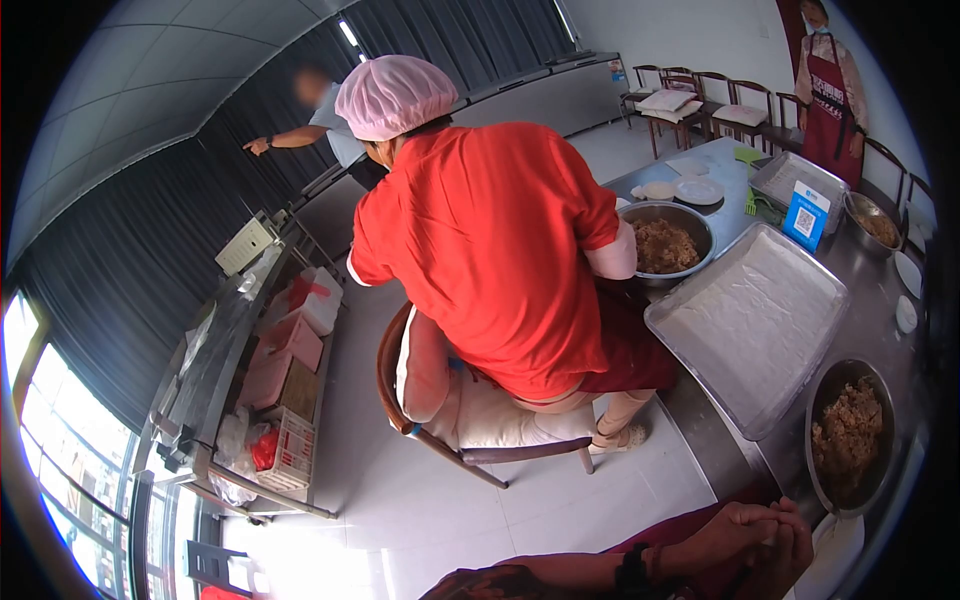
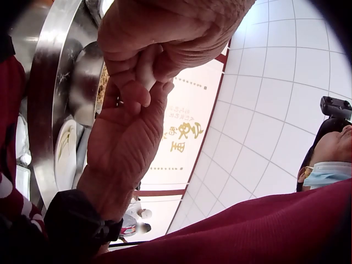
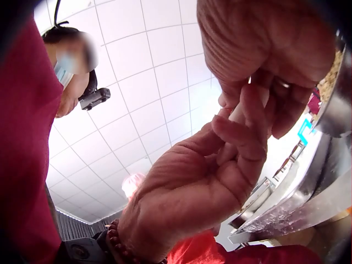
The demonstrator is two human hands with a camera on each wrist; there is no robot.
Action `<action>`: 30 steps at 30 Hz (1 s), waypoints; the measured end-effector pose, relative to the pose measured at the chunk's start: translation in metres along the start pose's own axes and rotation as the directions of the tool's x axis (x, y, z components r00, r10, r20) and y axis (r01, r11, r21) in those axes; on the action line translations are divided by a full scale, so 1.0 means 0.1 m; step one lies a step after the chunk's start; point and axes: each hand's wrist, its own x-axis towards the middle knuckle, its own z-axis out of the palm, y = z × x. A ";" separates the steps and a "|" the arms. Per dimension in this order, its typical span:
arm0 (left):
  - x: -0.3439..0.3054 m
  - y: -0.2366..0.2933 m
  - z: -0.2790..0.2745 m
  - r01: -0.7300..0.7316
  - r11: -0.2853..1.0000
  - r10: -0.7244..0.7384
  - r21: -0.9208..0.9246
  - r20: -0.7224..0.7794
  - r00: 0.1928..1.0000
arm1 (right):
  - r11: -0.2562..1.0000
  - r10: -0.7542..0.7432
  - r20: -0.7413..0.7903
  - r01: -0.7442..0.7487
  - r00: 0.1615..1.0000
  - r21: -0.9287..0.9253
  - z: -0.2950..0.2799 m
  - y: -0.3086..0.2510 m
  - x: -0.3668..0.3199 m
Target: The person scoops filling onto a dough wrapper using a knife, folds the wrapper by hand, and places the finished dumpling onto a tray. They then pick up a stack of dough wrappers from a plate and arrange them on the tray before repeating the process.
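Both hands meet over a pale dough piece, low by the surface's edge.
Left hand [image 2: 165,33] and right hand [image 2: 126,148] curl fingers together, pinching the dough piece [image 2: 144,71] between them. Just beyond, a steel bowl of minced filling [image 1: 848,435] sits on the surface [image 1: 880,270], then a lined tray [image 1: 750,320], then a seated person in red [image 1: 490,250].
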 end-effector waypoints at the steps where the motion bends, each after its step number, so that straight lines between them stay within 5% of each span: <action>1: 0.00 0.02 0.01 0.003 1.000 -0.003 0.002 -0.003 1.000 | 1.000 0.002 -0.004 -0.002 1.000 -0.002 0.00 0.00 0.00; 28: 0.01 -0.11 0.00 0.005 1.000 -0.005 -0.027 -0.004 1.000 | 0.998 -0.060 0.020 0.060 0.998 -0.001 -0.08 0.08 -0.02; 30: -0.01 -0.12 0.00 -0.024 0.999 0.023 -0.021 -0.032 0.999 | 0.946 0.033 0.229 -0.104 0.973 0.306 -0.61 0.73 0.18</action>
